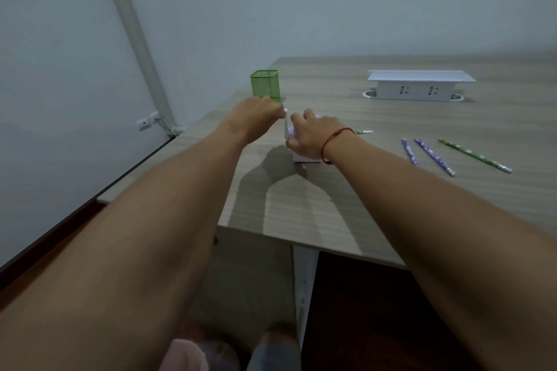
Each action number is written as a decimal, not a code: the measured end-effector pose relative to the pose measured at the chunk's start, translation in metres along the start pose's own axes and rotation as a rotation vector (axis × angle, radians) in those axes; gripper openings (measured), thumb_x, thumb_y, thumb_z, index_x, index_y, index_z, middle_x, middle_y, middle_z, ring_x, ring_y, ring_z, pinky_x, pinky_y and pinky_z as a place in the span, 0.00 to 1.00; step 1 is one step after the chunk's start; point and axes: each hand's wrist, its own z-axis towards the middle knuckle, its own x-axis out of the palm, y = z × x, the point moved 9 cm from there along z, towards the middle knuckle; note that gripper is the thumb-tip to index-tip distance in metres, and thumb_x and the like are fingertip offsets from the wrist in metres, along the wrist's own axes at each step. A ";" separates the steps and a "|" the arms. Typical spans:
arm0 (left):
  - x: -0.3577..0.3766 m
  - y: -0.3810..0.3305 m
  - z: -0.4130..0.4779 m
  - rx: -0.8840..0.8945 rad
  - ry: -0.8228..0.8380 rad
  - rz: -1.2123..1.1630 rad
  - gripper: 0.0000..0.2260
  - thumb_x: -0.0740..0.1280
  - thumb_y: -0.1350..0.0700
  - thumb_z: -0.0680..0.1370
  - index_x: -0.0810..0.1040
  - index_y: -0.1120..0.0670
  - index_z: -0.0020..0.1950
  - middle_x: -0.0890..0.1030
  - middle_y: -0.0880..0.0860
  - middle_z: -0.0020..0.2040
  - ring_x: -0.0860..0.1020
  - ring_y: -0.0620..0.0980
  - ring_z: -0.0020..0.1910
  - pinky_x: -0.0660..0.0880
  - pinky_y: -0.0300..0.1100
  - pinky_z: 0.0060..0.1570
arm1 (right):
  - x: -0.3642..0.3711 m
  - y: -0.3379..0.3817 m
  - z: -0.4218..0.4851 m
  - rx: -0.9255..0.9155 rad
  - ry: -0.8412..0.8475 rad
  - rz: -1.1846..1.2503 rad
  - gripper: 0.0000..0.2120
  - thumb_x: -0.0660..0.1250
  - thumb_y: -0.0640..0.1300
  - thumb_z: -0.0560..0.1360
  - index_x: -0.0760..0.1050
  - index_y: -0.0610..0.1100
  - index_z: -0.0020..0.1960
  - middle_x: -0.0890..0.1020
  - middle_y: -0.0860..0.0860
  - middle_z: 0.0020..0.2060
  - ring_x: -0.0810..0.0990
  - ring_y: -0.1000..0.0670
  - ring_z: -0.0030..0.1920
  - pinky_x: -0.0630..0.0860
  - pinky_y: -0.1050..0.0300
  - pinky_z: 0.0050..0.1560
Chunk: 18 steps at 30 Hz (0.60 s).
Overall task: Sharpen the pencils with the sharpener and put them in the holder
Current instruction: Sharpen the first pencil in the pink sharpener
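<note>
While clamping the pink sharpener (pixel 304 156) with right hand (pixel 313 137), left hand (pixel 256 113) pinching its white crank (pixel 285 123); green holder (pixel 265 85) at eleven o'clock.

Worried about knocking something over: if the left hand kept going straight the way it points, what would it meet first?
Probably the green mesh pencil holder, standing just beyond the left hand; depth is uncertain.
</note>
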 end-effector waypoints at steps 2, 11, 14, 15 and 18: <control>-0.006 -0.004 -0.011 -0.007 -0.037 -0.022 0.11 0.58 0.59 0.81 0.77 0.61 0.56 0.80 0.64 0.51 0.79 0.65 0.51 0.72 0.54 0.45 | -0.001 0.002 -0.002 0.000 0.015 -0.008 0.23 0.54 0.54 0.79 0.63 0.43 0.70 0.69 0.41 0.66 0.74 0.38 0.63 0.71 0.45 0.59; 0.013 -0.026 -0.050 -0.075 0.002 -0.102 0.10 0.59 0.60 0.81 0.78 0.62 0.55 0.80 0.64 0.49 0.79 0.64 0.48 0.70 0.51 0.42 | 0.003 0.004 -0.001 -0.037 0.087 0.010 0.24 0.53 0.53 0.81 0.61 0.41 0.72 0.66 0.39 0.69 0.72 0.37 0.65 0.69 0.45 0.62; 0.016 -0.027 -0.048 -0.108 0.074 -0.155 0.11 0.59 0.58 0.81 0.78 0.63 0.55 0.80 0.64 0.51 0.78 0.64 0.51 0.70 0.49 0.45 | 0.006 0.003 0.001 -0.040 0.103 0.020 0.24 0.52 0.53 0.81 0.61 0.41 0.72 0.66 0.39 0.69 0.72 0.37 0.65 0.69 0.46 0.62; 0.015 -0.026 -0.047 -0.112 0.092 -0.166 0.12 0.59 0.57 0.81 0.78 0.64 0.55 0.80 0.65 0.52 0.78 0.64 0.51 0.70 0.49 0.46 | 0.006 0.003 0.001 -0.042 0.099 0.022 0.24 0.52 0.53 0.81 0.61 0.41 0.72 0.66 0.39 0.68 0.72 0.36 0.65 0.69 0.46 0.62; 0.016 -0.024 -0.046 -0.121 0.147 -0.209 0.13 0.59 0.57 0.81 0.77 0.64 0.57 0.80 0.65 0.52 0.78 0.63 0.51 0.69 0.48 0.46 | 0.005 0.003 0.001 -0.039 0.076 0.024 0.23 0.52 0.53 0.81 0.62 0.41 0.71 0.67 0.39 0.68 0.72 0.36 0.65 0.70 0.46 0.61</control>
